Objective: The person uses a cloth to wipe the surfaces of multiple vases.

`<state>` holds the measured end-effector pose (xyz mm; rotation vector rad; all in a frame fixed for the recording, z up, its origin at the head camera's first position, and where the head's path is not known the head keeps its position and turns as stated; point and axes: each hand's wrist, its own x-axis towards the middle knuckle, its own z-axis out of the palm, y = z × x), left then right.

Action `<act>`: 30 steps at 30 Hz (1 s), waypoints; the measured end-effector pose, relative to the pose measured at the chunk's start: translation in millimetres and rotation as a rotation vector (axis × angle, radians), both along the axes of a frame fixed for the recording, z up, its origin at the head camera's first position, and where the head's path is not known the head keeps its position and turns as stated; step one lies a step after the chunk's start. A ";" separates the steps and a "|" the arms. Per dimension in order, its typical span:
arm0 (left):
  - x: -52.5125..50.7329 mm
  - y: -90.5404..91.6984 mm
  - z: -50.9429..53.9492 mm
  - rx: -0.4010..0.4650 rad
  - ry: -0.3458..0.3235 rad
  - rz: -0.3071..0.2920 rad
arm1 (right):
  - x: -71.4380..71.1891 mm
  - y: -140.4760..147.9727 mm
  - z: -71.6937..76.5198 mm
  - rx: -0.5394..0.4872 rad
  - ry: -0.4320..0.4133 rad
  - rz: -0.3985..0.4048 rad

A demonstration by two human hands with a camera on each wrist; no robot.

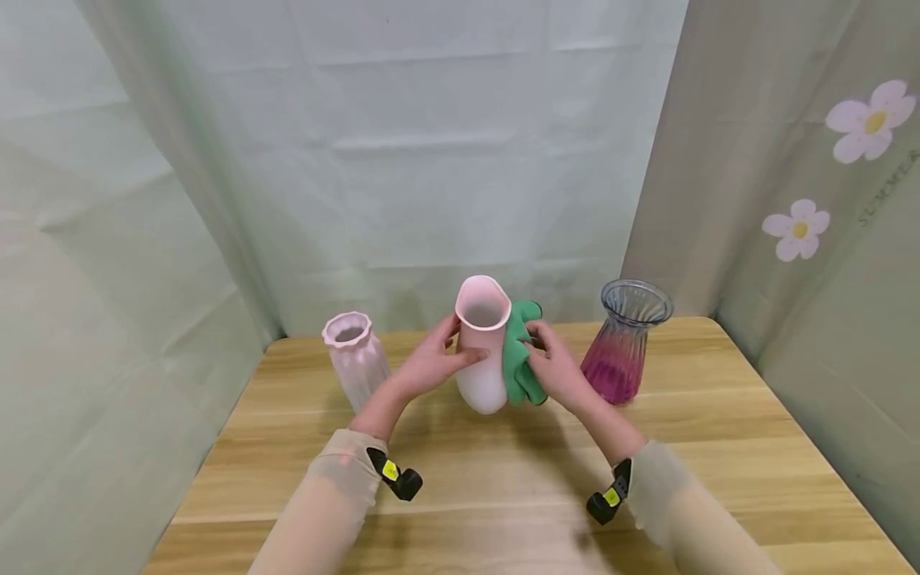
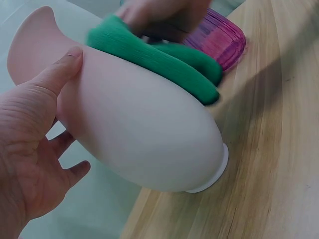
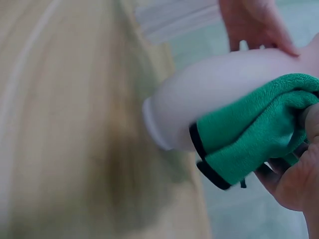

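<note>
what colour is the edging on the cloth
The edging on the cloth is black; the right wrist view shows it best.

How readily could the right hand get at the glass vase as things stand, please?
Probably yes: the glass vase stands close to the right hand, with nothing visible between them, though that hand grips the green cloth and would likely have to let go first.

The middle vase (image 2: 144, 114) fades from pink to white, the cloth (image 3: 264, 129) is black-edged green, the right vase (image 1: 624, 347) blue-grey over magenta; white, yellow-centred flowers (image 1: 858, 120) dot the curtain (image 1: 762, 152).
</note>
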<state>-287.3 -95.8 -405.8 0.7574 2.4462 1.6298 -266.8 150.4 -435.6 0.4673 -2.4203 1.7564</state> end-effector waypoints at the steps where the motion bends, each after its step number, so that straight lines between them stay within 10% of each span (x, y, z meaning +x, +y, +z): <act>1: 0.2 -0.3 -0.4 -0.001 -0.001 0.002 | 1.0 1.1 -6.5 0.005 -0.009 0.001; 9: 2.6 -1.4 -1.6 -0.004 -0.009 0.004 | 11.0 2.9 -51.7 -0.007 -0.110 -0.030; 16: 2.7 -0.1 1.2 0.005 -0.021 0.002 | 12.1 -0.3 -60.8 -0.065 -0.112 -0.054; 30: 2.0 0.1 0.4 -0.011 0.003 0.005 | 8.2 -1.9 -6.9 -0.082 -0.105 -0.003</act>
